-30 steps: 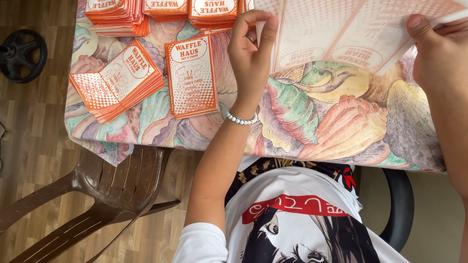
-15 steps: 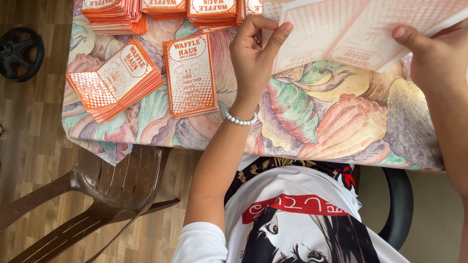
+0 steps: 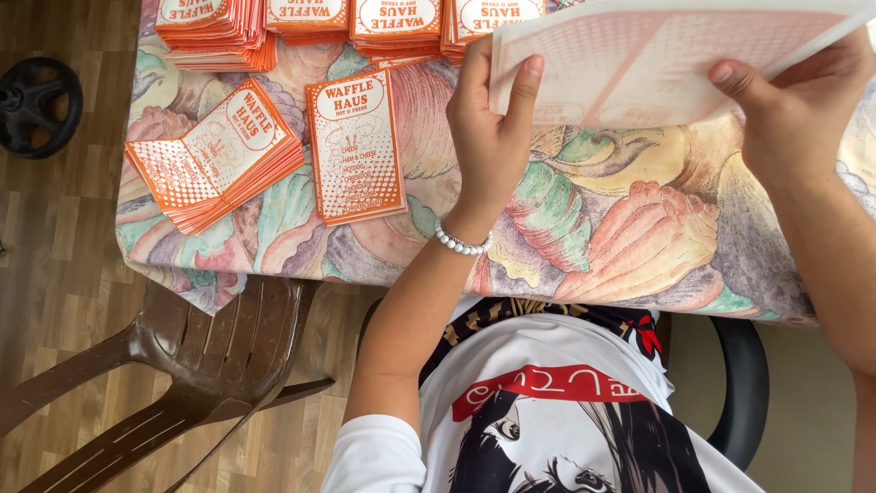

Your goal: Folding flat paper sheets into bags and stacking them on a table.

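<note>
I hold a large pale orange-and-white printed sheet [image 3: 675, 55] above the table with both hands. My left hand [image 3: 493, 128], with a white bead bracelet at the wrist, grips its left edge, thumb under and fingers over. My right hand [image 3: 794, 110] pinches its right edge. The sheet's upper part runs out of view. Below it lies the table's cloth [image 3: 620, 219] with a shell pattern.
A single folded orange leaflet [image 3: 356, 146] and a fanned stack of leaflets [image 3: 214, 155] lie left of my hand. Several more stacks [image 3: 310, 23] line the far edge. A brown plastic chair [image 3: 182, 365] stands at lower left, a black wheel [image 3: 36, 105] on the wooden floor.
Both hands have shifted on the sheet's edges and the sheet has tilted and come nearer the camera. The view has moved slightly lower over the table.
</note>
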